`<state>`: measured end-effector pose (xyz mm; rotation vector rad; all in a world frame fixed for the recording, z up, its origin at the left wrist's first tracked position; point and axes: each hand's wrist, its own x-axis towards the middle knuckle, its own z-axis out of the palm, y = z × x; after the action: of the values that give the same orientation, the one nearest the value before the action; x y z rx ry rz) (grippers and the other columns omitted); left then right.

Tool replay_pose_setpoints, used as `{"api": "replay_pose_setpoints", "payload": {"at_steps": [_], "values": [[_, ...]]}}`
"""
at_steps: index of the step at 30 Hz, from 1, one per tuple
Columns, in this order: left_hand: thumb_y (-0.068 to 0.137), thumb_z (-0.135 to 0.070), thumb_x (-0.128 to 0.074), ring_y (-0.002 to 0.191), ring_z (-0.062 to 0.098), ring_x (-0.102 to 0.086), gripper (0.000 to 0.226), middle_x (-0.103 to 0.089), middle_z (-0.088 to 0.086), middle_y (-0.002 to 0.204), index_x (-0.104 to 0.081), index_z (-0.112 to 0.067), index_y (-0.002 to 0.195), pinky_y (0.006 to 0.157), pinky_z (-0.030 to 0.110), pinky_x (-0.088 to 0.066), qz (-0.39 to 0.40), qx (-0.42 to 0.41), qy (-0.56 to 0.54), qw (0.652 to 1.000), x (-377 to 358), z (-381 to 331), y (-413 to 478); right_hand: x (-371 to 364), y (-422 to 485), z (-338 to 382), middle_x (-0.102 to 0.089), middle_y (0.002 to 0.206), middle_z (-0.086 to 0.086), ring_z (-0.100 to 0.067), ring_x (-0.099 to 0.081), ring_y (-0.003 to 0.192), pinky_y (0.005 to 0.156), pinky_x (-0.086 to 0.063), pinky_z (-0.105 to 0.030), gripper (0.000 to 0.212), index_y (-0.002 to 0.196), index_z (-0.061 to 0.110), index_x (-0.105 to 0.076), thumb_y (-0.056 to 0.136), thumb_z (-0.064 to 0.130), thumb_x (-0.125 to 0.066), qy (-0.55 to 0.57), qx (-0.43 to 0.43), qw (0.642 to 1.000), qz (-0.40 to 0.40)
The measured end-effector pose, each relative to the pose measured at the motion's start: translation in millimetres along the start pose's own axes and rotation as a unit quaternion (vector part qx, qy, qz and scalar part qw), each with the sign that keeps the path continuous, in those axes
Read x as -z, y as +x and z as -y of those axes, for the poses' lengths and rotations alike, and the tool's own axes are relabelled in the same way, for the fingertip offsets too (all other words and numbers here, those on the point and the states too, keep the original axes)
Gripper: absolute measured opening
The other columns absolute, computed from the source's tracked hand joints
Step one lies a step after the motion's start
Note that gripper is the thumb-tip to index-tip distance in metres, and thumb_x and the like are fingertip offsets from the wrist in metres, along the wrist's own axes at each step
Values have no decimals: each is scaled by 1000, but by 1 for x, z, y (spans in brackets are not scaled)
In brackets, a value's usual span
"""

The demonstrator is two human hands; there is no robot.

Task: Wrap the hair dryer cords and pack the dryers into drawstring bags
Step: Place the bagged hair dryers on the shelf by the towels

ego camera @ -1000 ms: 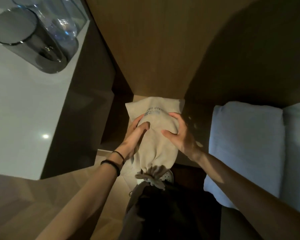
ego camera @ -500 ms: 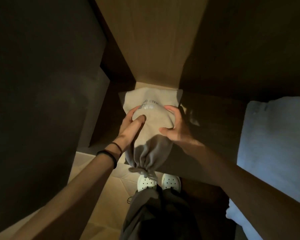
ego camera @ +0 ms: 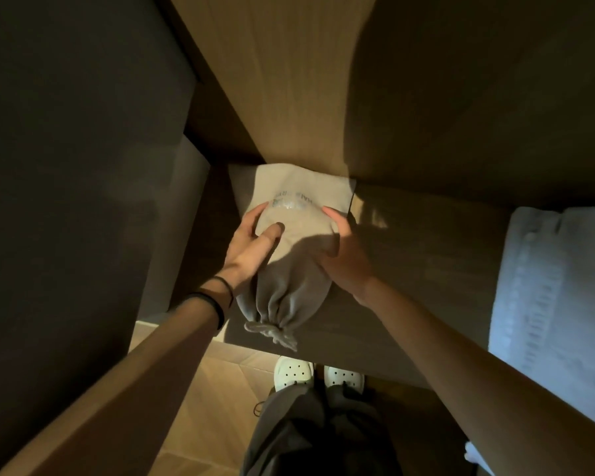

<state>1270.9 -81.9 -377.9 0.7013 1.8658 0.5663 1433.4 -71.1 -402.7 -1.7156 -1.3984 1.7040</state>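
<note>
A filled beige drawstring bag (ego camera: 294, 276) with printed lettering lies on a dark shelf (ego camera: 416, 269), its flat end against the wooden back panel and its cinched, tied neck (ego camera: 272, 333) at the shelf's front edge. My left hand (ego camera: 251, 249) holds the bag's left side, thumb lying on top. My right hand (ego camera: 344, 259) cups the bag's right side, fingers curved round the bulge. No hair dryer or cord shows; whatever is in the bag is hidden by the cloth.
A wooden panel (ego camera: 272, 80) rises behind the bag. A dark cabinet wall (ego camera: 66, 201) closes the left side. Folded white towels (ego camera: 557, 286) lie on the shelf to the right. Below the shelf edge are a light wood floor and white shoes (ego camera: 294, 372).
The bag has slid further back onto the shelf with both hands still on it. The view dropped, so the white counter and glass vessels at the left are gone.
</note>
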Motion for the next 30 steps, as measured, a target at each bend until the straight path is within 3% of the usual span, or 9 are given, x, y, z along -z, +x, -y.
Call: {"api": "replay_pose_setpoints", "payload": {"at_steps": [2, 5, 8, 12, 16, 21, 24, 27, 30], "values": [[80, -44, -64, 125, 18, -46, 64, -41, -1, 141, -37, -45, 138, 107, 27, -37, -3, -6, 39, 999, -1, 4, 0, 1, -2, -1, -27, 150, -1, -27, -32, 135, 108, -37, -47, 76, 140, 47, -27, 80, 12, -59, -58, -10, 998, -15], [88, -47, -54, 141, 31, -19, 63, -8, 7, 157, -25, -45, 143, 112, 44, -24, -35, -25, 162, 986, -5, 0, -12, 6, -5, 2, -4, 158, -6, -34, -11, 144, 115, -22, -50, 81, 146, 45, -14, 85, 13, -56, -166, -41, 985, 9], [93, -43, -47, 144, 27, -10, 62, -3, -1, 159, -20, -38, 148, 112, 53, -15, -36, -52, 194, 979, -7, -1, -26, 13, -10, 8, -3, 160, -4, -31, -8, 146, 117, -16, -47, 75, 149, 40, -13, 89, 19, -54, -195, -54, 979, 7], [94, -44, -46, 146, 17, -4, 66, -6, -7, 159, -14, -33, 149, 114, 54, -2, -13, -52, 218, 975, -1, -6, -42, 28, -31, 23, -30, 154, 0, -22, -28, 140, 111, -30, -38, 60, 146, 34, -28, 93, 32, -55, -153, -28, 988, -1], [81, -53, -38, 147, 20, 1, 76, -11, -3, 159, -13, -33, 150, 114, 51, 7, 31, -74, 240, 967, 10, -27, -72, 44, -69, 45, -47, 141, 1, -22, -45, 129, 99, -39, -32, 50, 138, 35, -41, 92, 26, -57, -168, -19, 986, -4], [93, -42, -45, 143, 22, -19, 64, -23, 0, 156, -18, -30, 149, 117, 47, -16, 51, -156, 323, 932, 18, -67, -123, 59, -128, 85, -50, 122, -8, -18, -55, 106, 94, -45, -28, 32, 126, 14, -53, 95, 9, -51, -214, 43, 975, -38], [94, -35, -46, 141, 24, -24, 60, -28, 2, 153, -21, -29, 148, 115, 44, -24, 54, -211, 328, 919, 26, -89, -164, 69, -174, 111, -52, 125, 0, -19, -53, 117, 99, -46, -36, 42, 136, 23, -45, 95, 15, -52, -261, 63, 962, -56], [94, -31, -46, 140, 25, -26, 58, -30, 3, 152, -23, -28, 148, 113, 41, -26, 50, -249, 333, 908, 34, -103, -205, 80, -219, 136, -49, 139, 3, -15, -46, 128, 100, -42, -30, 43, 137, 25, -45, 95, 17, -52, -262, 84, 959, -72], [94, -29, -48, 139, 25, -28, 57, -32, 2, 151, -26, -27, 147, 112, 41, -28, 46, -286, 336, 896, 45, -112, -242, 86, -259, 151, -51, 136, 4, -13, -48, 125, 98, -44, -27, 42, 134, 25, -48, 94, 18, -55, -261, 122, 953, -91]]}}
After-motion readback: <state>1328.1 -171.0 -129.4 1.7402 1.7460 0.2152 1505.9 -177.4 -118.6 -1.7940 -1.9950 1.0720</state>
